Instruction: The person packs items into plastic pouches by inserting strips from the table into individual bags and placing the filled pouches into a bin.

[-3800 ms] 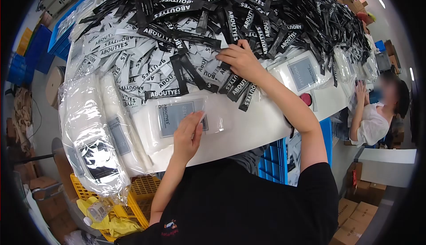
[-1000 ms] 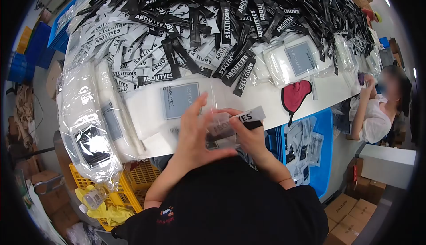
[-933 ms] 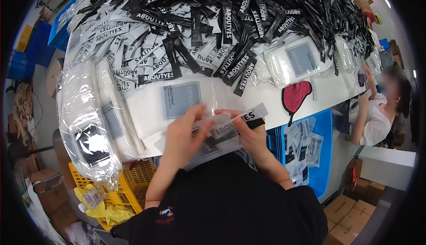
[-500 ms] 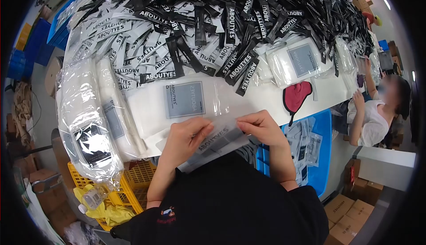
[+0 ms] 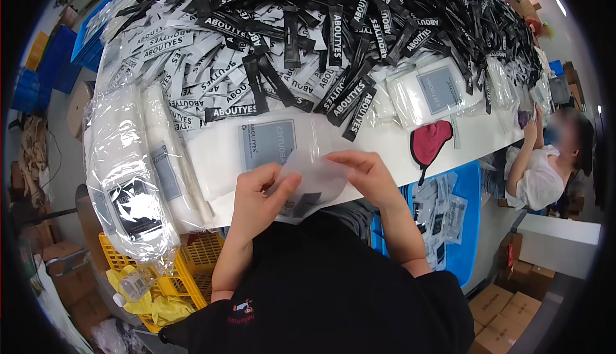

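Note:
Between my hands is a frosted plastic bag with a dark printed patch low on it. My left hand pinches its left side between thumb and fingers. On its right edge my right hand is closed, fingers bent over the plastic. Just beyond lies a stack of similar bags with grey printed labels, flat on the white table. Farther back is a big pile of black sachets and white sachets lettered ABOUTYES.
Wrapped bag bundles lie at the left; another bundle sits right of centre near a dark red pouch. Below the table edge stand a blue bin of filled packets and a yellow crate. A co-worker is at the right.
The bag has come up and bunched between my hands, its open-looking end now raised. My right hand has shifted slightly left and turned. The co-worker's hands have moved closer together.

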Demonstrator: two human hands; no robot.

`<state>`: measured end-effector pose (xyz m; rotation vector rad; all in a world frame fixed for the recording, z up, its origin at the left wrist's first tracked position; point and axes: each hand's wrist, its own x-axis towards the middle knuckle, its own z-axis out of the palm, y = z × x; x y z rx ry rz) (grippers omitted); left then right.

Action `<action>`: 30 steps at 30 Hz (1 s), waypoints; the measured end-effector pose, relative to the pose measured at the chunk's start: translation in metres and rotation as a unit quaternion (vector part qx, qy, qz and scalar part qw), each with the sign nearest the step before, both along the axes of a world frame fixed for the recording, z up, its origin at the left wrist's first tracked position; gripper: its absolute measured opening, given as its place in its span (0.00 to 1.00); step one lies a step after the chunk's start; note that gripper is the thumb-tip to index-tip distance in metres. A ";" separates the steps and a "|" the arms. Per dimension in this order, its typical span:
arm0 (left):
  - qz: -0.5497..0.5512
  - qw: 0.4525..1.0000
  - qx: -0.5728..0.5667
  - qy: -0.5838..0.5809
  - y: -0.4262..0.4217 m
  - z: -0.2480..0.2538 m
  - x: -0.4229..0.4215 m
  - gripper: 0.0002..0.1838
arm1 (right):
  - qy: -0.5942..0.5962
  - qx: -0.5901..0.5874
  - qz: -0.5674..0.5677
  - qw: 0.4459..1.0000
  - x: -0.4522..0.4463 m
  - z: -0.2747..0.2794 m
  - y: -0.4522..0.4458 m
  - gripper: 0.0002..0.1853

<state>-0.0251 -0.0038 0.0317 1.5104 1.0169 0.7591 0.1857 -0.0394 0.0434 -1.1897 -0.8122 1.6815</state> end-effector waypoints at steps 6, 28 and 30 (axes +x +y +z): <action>-0.021 0.995 0.089 -0.051 -0.008 0.005 0.021 0.08 | -0.248 0.182 0.040 0.951 -0.005 0.001 -0.017 0.08; 0.028 0.927 0.326 0.182 0.010 -0.056 0.026 0.15 | -0.672 0.461 0.090 0.572 0.067 -0.056 0.069 0.16; 0.092 0.937 0.309 0.137 0.010 -0.062 0.015 0.14 | -0.638 0.471 0.091 0.602 0.066 -0.054 0.079 0.17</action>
